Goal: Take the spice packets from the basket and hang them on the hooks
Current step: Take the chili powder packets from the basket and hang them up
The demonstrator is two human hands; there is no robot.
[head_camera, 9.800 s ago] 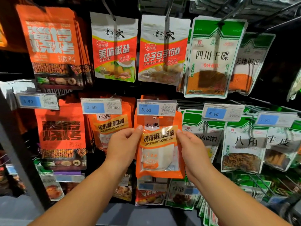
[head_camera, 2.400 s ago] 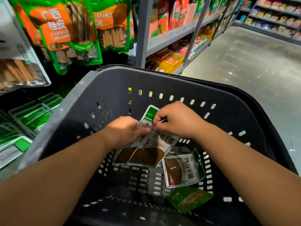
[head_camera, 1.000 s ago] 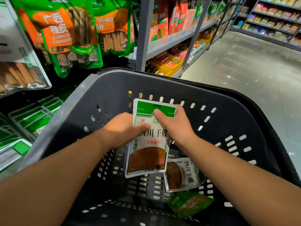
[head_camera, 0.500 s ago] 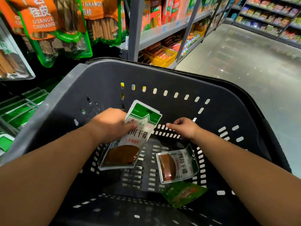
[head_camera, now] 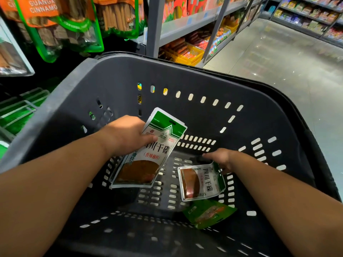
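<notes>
I am looking down into a dark grey basket (head_camera: 185, 73). My left hand (head_camera: 128, 135) grips a green-and-white spice packet (head_camera: 148, 154) by its upper left side and holds it tilted above the basket floor. A second packet of the same kind (head_camera: 201, 180) lies flat on the floor to the right. My right hand (head_camera: 220, 157) is down at that packet's top edge, fingers stretched to the left. A green packet (head_camera: 208, 213) lies nearer to me, partly under the second one.
Cinnamon bags (head_camera: 61, 28) hang on the rack at the upper left, with green packets (head_camera: 16, 108) on hooks below them. Grey shelving (head_camera: 193, 25) with goods runs back on the right, beside a shiny aisle floor (head_camera: 287, 58).
My right hand has let go of the held packet and dropped to the packet lying on the basket floor. My left hand alone now holds the first packet, tilted to the right.
</notes>
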